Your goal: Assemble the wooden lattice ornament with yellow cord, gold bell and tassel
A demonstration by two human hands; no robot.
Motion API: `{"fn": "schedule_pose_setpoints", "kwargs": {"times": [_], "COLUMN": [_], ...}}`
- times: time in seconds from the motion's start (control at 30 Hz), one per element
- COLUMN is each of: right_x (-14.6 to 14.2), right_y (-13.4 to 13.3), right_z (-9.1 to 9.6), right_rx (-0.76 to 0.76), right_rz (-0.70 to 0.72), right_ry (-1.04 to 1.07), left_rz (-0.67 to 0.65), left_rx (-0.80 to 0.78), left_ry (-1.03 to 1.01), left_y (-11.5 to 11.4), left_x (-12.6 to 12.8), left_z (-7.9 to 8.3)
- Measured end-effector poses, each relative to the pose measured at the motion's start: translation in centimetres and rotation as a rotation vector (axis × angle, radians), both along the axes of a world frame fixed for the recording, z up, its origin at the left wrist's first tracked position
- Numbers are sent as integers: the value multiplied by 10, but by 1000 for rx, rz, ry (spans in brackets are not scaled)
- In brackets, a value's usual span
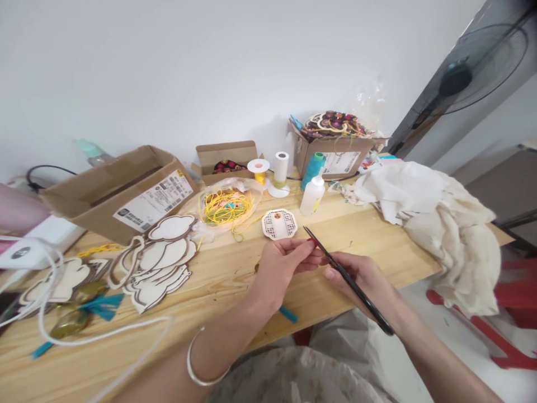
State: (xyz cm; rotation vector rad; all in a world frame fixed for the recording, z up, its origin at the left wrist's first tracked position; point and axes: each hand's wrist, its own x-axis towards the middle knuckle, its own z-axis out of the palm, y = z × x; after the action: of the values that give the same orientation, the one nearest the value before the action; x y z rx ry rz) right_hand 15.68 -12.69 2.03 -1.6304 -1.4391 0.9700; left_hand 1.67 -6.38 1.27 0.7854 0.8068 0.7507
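My left hand [282, 263] hovers over the wooden table [377, 246], its fingertips pinched together on something too small to name. My right hand [361, 275] is closed around black scissors [346, 280], whose blades point up and left and meet the left fingertips. Just beyond them lies a small laser-cut wooden ornament [279, 223] with a red and yellow centre. A teal strip [288, 314] shows under my left wrist, which wears a silver bangle.
A bag of yellow cord [226, 207], thread spools [281, 168], a teal cone [313, 168] and a white squeeze bottle [312, 196] stand behind. Cardboard boxes [121, 193] line the back. White wooden cutouts [163, 260] lie left, crumpled cloth [440, 218] right.
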Motion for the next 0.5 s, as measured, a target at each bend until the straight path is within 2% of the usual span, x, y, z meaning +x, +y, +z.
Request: {"fn": "schedule_pose_setpoints", "kwargs": {"times": [0.5], "right_x": [8], "right_y": [-3], "right_z": [-10], "right_rx": [-38], "right_rz": [68], "right_ry": [-50], "left_rz": [-39], "left_rx": [-12], "left_ry": [-13], "left_y": [2], "left_x": [-1], "left_z": [-3]}}
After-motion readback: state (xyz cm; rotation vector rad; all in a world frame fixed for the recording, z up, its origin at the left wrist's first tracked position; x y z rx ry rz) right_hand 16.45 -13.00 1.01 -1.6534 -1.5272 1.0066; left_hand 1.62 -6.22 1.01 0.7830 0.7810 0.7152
